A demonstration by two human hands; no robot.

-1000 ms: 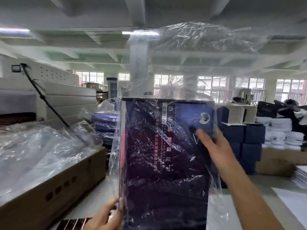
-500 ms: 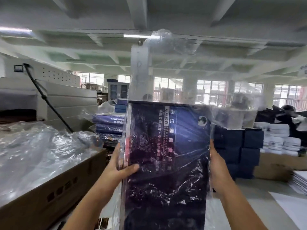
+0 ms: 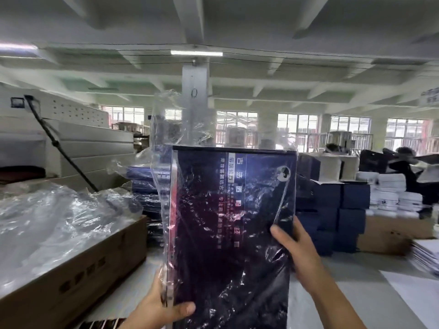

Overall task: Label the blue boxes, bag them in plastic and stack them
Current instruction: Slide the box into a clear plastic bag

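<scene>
Blue box (image 3: 232,233): centre of frame, held upright in the air, printed face toward the camera, white lettering down its upper middle. It sits inside a clear plastic bag (image 3: 240,276) that clings crinkled over the front; the bag's slack open end stands up above the box's top edge, just left of centre.

Left hand (image 3: 159,309): bottom of frame, clasping the box's lower left edge through the plastic, thumb laid across the front.

Right hand (image 3: 299,248): right of centre, gripping the right edge at about mid-height, thumb pressed on the front face.

Behind the box, left of centre: a stack of bagged blue boxes (image 3: 142,186), flat. Lower left: a cardboard carton (image 3: 78,264) heaped with loose clear plastic (image 3: 47,217). Upper left: a grey machine (image 3: 83,138) with a black cable slanting down its side.

Right of centre: a block of dark blue cartons (image 3: 332,210), stacked several high. Beyond them, white stacked items (image 3: 389,191) on a brown cardboard box (image 3: 392,233). Far right edge: a person (image 3: 403,162), blurred.
</scene>
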